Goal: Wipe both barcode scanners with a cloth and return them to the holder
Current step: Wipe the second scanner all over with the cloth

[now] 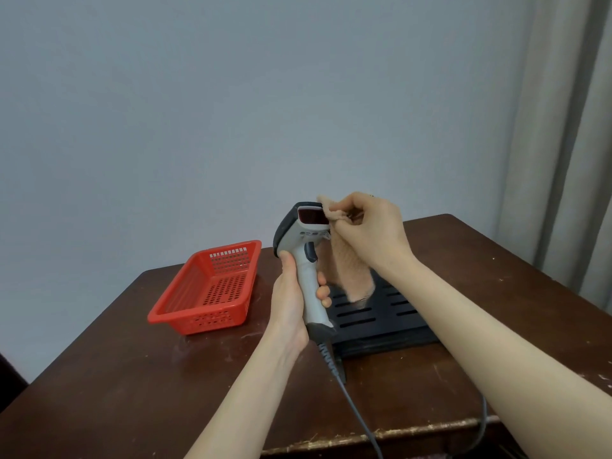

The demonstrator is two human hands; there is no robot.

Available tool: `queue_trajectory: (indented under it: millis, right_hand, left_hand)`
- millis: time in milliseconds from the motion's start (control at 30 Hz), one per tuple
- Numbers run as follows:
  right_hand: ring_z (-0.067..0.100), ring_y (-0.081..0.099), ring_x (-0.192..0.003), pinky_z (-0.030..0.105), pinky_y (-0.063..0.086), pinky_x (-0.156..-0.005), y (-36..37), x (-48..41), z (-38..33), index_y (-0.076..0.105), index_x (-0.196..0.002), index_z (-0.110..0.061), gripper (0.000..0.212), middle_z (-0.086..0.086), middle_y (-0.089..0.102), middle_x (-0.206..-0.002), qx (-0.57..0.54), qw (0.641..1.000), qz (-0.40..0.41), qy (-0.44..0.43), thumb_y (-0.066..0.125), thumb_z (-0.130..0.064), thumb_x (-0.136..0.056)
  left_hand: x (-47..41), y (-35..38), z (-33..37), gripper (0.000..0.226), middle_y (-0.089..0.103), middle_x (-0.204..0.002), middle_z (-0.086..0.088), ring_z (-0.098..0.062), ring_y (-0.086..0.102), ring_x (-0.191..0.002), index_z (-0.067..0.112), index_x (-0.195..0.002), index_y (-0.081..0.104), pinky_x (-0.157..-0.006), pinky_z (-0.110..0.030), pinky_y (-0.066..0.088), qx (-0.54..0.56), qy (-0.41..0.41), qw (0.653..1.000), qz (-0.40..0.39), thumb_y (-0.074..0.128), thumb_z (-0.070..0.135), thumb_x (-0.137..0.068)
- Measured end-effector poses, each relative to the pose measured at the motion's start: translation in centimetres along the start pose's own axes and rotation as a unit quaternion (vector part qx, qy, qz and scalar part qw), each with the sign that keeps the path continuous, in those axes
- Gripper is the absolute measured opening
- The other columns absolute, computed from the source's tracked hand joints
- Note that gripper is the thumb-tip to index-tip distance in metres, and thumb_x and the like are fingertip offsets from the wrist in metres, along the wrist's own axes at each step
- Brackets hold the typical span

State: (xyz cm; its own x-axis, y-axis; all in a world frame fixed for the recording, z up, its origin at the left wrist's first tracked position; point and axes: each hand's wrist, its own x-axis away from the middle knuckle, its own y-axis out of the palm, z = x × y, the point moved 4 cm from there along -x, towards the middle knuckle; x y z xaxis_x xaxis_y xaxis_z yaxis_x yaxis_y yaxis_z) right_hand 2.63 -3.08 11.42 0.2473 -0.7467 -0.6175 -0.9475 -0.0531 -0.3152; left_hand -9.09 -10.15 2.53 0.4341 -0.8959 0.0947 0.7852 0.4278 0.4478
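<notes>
Above the middle of the bench, the scanner stands upright in the left hand, whose fingers wrap its pale grip, while the right hand pinches a soft tan cloth against the right edge of its red window. The scanner looks like a light, stiff plastic shell, best held by that grip; the glossy window probably scratches easily, and the trailing cable may tug

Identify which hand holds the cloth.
The right hand pinches the cloth at the scanner window; the left hand grips the scanner's handle instead.
</notes>
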Motion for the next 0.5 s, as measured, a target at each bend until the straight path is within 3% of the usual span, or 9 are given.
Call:
queue_trajectory:
  millis: [133, 200, 300, 433, 500]
  right_hand:
    - [0.0, 0.054, -0.066, 0.009, 0.041, -0.059, -0.2, 0.5, -0.1, 0.064, -0.07, -0.018, 0.011, -0.015, 0.06, -0.065, 0.043, 0.994, -0.096, 0.013, 0.062, -0.014, -0.08]
    - [0.0, 0.056, -0.071, 0.014, 0.043, -0.064, -1.1, 0.4, -0.3, 0.065, -0.074, -0.018, 0.009, -0.016, 0.062, -0.068, 0.025, 0.998, -0.047, 0.018, 0.059, -0.014, -0.08]
    - [-0.005, 0.058, -0.072, 0.009, 0.044, -0.068, -1.7, -0.3, -0.9, 0.066, -0.083, -0.017, 0.014, -0.018, 0.064, -0.072, -0.014, 1.0, 0.021, 0.0, 0.056, -0.008, -0.082]
    - [0.003, 0.061, -0.084, 0.021, 0.049, -0.077, -0.4, -0.2, -0.9, 0.072, -0.084, -0.023, 0.013, -0.014, 0.067, -0.083, 0.02, 0.998, -0.049, -0.021, 0.061, -0.016, -0.087]
    - [0.004, 0.06, -0.082, 0.018, 0.045, -0.073, -0.2, -0.1, -0.8, 0.074, -0.084, -0.021, 0.012, -0.015, 0.067, -0.079, 0.014, 0.994, -0.106, -0.008, 0.062, -0.018, -0.086]
  left_hand:
    - [-0.1, -0.1, 0.5, 0.06, 0.05, -0.055, -0.002, -0.011, 0.042, -0.04, 0.009, -0.085, 0.058, -0.037, -0.022, 0.038, 0.016, 0.019, 1.0, 0.011, 0.037, 0.064, -0.089]
    - [-0.3, -0.2, 0.9, 0.057, 0.052, -0.057, -0.002, -0.011, 0.042, -0.039, 0.009, -0.087, 0.057, -0.037, -0.022, 0.037, 0.012, 0.033, 0.999, 0.015, 0.037, 0.062, -0.091]
    - [-0.3, 0.0, 0.9, 0.059, 0.049, -0.052, -0.002, -0.013, 0.041, -0.04, 0.009, -0.087, 0.052, -0.037, -0.022, 0.037, -0.021, 0.029, 0.999, 0.008, 0.035, 0.066, -0.089]
    - [-0.2, 0.1, 0.3, 0.062, 0.049, -0.052, -0.003, -0.014, 0.042, -0.04, 0.008, -0.09, 0.052, -0.036, -0.022, 0.038, -0.034, 0.017, 0.999, 0.007, 0.035, 0.067, -0.088]
    - [-0.2, 0.0, 0.2, 0.061, 0.049, -0.055, -0.003, -0.012, 0.042, -0.039, 0.007, -0.091, 0.053, -0.036, -0.022, 0.038, -0.023, 0.024, 0.999, 0.01, 0.035, 0.065, -0.089]
